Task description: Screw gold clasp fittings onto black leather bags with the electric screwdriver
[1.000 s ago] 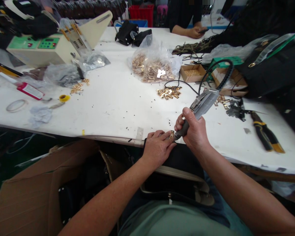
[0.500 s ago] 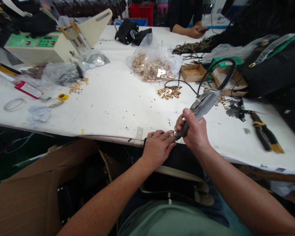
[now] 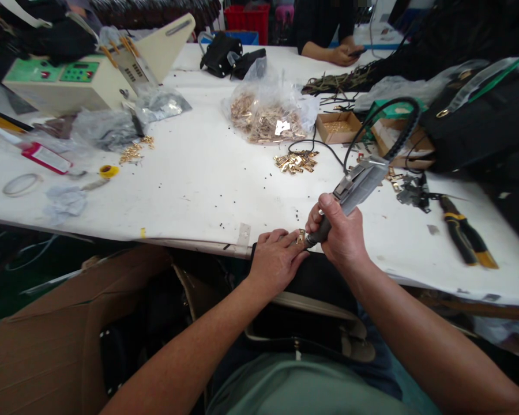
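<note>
Right hand (image 3: pixel 343 233) clamped round corded tool (image 3: pixel 358 181), tip beside gold fitting (image 3: pixel 301 236), at near table edge (image 3: pixel 207 241). Left hand (image 3: pixel 273 260) over black bag (image 3: pixel 324 276), grip unclear. Fitting looks mid-fastening; gold pile (image 3: pixel 296 163) beyond, untouched.

One camera serves here, worn on the person's head, looking forward and steeply down over the green shirt (image 3: pixel 303 386), which is nearest the lens at six o'clock. The left hand (image 3: pixel 274 259) and right hand (image 3: pixel 345 227) sit near, just below the dial's centre, forearms running in from between seven and eight and from four. Beyond, the view is wide: the white worktop (image 3: pixel 190 184) spans nine to three, a cardboard box (image 3: pixel 47 328) shows at eight, a control-panel machine (image 3: pixel 99 86) at ten, and a red bin (image 3: pixel 251 24), well away, at twelve.
</note>
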`<state>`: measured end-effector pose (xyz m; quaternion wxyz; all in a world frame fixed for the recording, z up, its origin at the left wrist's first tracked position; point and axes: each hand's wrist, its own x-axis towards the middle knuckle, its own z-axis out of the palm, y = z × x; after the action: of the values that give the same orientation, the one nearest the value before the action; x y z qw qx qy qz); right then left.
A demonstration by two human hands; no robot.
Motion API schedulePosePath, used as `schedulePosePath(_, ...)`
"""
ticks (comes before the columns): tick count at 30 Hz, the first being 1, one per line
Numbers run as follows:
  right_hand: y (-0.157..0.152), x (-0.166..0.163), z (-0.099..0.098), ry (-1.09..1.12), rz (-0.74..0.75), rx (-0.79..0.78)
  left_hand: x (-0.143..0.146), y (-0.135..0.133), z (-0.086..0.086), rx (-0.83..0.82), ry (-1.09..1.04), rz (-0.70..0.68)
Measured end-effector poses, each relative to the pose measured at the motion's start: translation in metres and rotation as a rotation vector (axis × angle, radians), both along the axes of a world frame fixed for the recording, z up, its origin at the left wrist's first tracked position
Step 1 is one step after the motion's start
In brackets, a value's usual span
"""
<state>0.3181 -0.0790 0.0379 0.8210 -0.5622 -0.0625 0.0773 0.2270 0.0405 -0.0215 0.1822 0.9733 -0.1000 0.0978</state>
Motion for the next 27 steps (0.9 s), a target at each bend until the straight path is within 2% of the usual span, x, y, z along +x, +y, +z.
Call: schedulePosePath(27,-0.0019,-0.0009,-0.0017,0.034,-0.112,0.028,0.0011,0.0006,0.0011,-0.029,0.013,0.001)
